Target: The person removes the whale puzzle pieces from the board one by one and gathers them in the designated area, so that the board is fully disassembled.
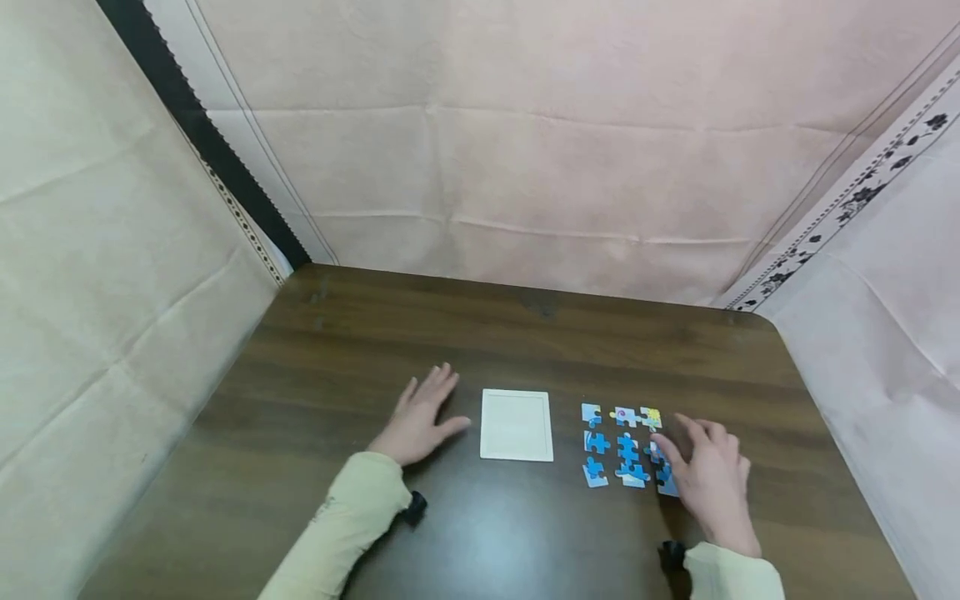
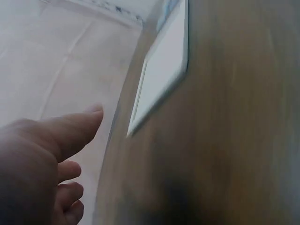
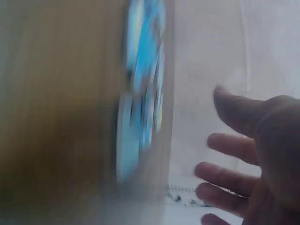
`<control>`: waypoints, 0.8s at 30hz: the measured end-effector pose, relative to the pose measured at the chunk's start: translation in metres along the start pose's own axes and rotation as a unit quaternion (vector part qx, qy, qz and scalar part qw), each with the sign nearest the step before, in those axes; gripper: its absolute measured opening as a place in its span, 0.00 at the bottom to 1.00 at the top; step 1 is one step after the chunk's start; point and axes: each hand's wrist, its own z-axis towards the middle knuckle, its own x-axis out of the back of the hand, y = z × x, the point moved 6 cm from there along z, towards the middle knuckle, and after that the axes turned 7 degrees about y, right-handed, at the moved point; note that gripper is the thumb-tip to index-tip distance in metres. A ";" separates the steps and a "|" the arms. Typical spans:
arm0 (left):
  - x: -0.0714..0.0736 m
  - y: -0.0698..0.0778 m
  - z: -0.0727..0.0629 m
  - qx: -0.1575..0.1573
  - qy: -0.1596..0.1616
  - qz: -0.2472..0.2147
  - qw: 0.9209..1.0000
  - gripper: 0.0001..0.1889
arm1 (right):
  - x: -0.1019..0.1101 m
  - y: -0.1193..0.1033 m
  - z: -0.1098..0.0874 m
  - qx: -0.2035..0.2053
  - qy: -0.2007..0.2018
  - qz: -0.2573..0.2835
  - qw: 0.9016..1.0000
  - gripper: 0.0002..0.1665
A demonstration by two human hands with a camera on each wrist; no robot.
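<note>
A square white puzzle tray with a raised rim lies flat near the middle of the table. To its right, several blue jigsaw pieces are laid out in rows, apart from the tray; one at the back right has yellow on it. My left hand is spread just left of the tray, its thumb pointing toward the tray's edge and nothing held. My right hand hovers at the right side of the pieces, partly covering the right column. In the right wrist view its fingers are loosely extended with nothing between them.
The brown wooden table has rounded far corners. Pale cloth hangs behind it and on both sides, with a black strip at the left corner and a flower-patterned border at the right.
</note>
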 end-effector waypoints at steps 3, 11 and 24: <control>0.027 -0.020 -0.002 0.012 0.024 0.046 0.999 0.41 | 0.005 -0.006 -0.001 0.049 0.026 -0.016 0.998 0.32; 0.057 -0.050 -0.015 0.040 0.021 0.072 0.996 0.43 | -0.037 -0.078 -0.012 0.232 -0.010 -0.029 0.972 0.20; 0.060 -0.060 -0.023 0.059 0.018 0.065 0.996 0.41 | -0.045 -0.091 -0.006 0.248 -0.028 -0.052 0.967 0.14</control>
